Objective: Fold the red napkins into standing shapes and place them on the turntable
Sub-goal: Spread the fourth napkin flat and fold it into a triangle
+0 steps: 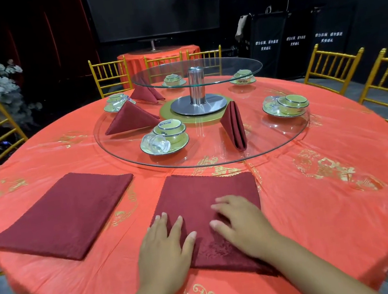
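Red napkin [207, 192], limp cloth beside the turntable [281, 133]: left grip [165, 246] and right grip [244, 222] press flat, fingers apart; corners look best to pinch.

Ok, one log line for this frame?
left hand and right hand rest on near napkin | spare napkin flat at left | three folded napkins on turntable

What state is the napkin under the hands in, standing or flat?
Flat. The red napkin lies as a folded square on the tablecloth, left hand and right hand resting on it.
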{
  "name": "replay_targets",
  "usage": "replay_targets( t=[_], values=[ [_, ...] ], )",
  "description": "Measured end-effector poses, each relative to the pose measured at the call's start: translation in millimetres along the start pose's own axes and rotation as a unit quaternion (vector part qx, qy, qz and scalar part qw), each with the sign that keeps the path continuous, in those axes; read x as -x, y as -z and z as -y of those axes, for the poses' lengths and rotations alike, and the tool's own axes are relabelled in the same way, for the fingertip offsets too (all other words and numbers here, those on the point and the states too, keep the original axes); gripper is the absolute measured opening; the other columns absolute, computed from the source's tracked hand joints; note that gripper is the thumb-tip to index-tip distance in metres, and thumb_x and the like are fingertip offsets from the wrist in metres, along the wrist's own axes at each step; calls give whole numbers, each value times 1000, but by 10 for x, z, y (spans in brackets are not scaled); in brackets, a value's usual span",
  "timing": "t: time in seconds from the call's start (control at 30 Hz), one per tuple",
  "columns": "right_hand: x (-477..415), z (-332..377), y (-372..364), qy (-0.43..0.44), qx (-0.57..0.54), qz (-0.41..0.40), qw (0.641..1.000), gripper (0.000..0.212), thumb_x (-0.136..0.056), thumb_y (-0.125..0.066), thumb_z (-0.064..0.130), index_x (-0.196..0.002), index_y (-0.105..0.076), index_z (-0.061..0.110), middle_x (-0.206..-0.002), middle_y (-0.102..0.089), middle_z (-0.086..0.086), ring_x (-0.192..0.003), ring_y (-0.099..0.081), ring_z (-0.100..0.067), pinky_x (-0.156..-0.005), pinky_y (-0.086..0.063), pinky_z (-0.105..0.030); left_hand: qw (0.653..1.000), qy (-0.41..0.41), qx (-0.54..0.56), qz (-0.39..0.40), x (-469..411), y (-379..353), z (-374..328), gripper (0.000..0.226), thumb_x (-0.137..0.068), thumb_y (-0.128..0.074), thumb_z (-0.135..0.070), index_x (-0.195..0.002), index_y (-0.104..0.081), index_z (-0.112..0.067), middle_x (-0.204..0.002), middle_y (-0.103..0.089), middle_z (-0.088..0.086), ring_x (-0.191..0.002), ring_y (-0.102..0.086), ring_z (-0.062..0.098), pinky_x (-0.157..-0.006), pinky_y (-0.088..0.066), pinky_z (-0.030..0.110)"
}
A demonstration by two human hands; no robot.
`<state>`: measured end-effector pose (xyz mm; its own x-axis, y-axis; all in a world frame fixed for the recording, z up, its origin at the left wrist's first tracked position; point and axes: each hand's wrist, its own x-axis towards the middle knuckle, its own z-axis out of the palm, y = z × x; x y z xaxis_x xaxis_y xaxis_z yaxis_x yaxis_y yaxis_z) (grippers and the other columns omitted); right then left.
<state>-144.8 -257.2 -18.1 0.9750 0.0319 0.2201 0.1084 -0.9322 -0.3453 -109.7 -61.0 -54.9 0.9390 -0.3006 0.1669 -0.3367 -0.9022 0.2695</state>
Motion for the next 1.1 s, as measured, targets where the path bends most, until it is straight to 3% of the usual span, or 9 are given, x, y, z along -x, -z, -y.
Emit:
replay_targets(
  t=[0.13, 0.27, 0.47, 0.67, 0.73, 0.83, 0.93, 1.0, 1.1],
  values=[
    [253, 230, -216, 97, 27, 96, 990, 73, -88, -28, 66, -148, -30, 24, -157, -20, 2, -146, -11, -14, -118, -2, -33, 999, 2, 44, -29, 16, 22, 0, 48, -98, -30, -49, -143, -39, -36, -157, -25, 0, -146, -14, 13, -116, -10, 28],
    [331, 192, -263, 122, 67, 85, 987, 73, -89, -24, 67, -151, -18, 28, -160, -5, 4, -146, 7, -10, -113, 18, -30, 994, 10, 95, -54, 31, 50, -6, 43, -98, -37, -45, -136, -51, -32, -153, -34, -1, -144, -23, 12, -114, -18, 29],
    [312, 222, -251, 97, -38, 56, 993, 40, -99, -34, 43, -136, -47, 37, -153, -31, 11, -144, -13, -5, -116, 2, -24, 980, 20, 174, -96, 75, 124, -12, 50, -92, -40, -51, -130, -59, -24, -145, -46, 3, -134, -39, 19, -109, -30, 35],
    [284, 60, 30, -128, -324, -162, 923, 24, -98, -48, 18, -108, -69, 24, -107, -66, 17, -101, -56, 8, -90, -39, -9, 994, 4, 101, -44, 75, 95, 2, 77, -80, -14, -73, -150, -17, -40, -159, -20, -3, -143, -24, 15, -111, -26, 35],
    [307, -118, 147, -205, -304, -232, 901, 24, -99, -45, 20, -92, -68, 21, -89, -66, 13, -88, -59, -8, -73, -40, -22, 998, -5, 53, -27, 61, 52, 24, 73, -85, -21, -73, -150, -11, -43, -160, -16, -2, -144, -22, 16, -111, -26, 35],
    [427, -435, 318, -291, -235, -318, 871, 27, -98, -43, 18, -73, -54, 15, -70, -57, 1, -75, -54, -29, -60, -31, -37, 1000, -16, -16, -4, 59, 17, 26, 65, -87, -28, -74, -146, -27, -46, -159, -19, -4, -146, -15, 13, -114, -21, 34],
    [594, -562, 353, -361, -188, -317, 857, 25, -94, -45, 13, -114, -60, 13, -112, -63, -12, -109, -54, -33, -84, -42, -40, 999, -12, -47, -4, 69, 19, 0, 64, -86, -25, -74, -143, -32, -47, -158, -22, -4, -146, -14, 12, -113, -20, 32],
    [683, -493, 315, -355, -119, -337, 864, 55, -87, -49, 10, -141, -40, 6, -145, -41, -16, -134, -35, -31, -110, -26, -41, 999, -10, -53, -4, 75, 25, -11, 66, -85, -21, -74, -143, -33, -46, -158, -23, -4, -146, -16, 12, -113, -21, 31],
    [696, -371, 310, -231, 30, -319, 919, 64, -76, -59, 12, -138, -46, 7, -147, -38, -15, -139, -30, -31, -116, -12, -43, 998, 0, -58, -3, 89, 65, -47, 64, -86, -22, -74, -142, -36, -46, -156, -27, -4, -145, -19, 12, -112, -24, 32]
  ],
)
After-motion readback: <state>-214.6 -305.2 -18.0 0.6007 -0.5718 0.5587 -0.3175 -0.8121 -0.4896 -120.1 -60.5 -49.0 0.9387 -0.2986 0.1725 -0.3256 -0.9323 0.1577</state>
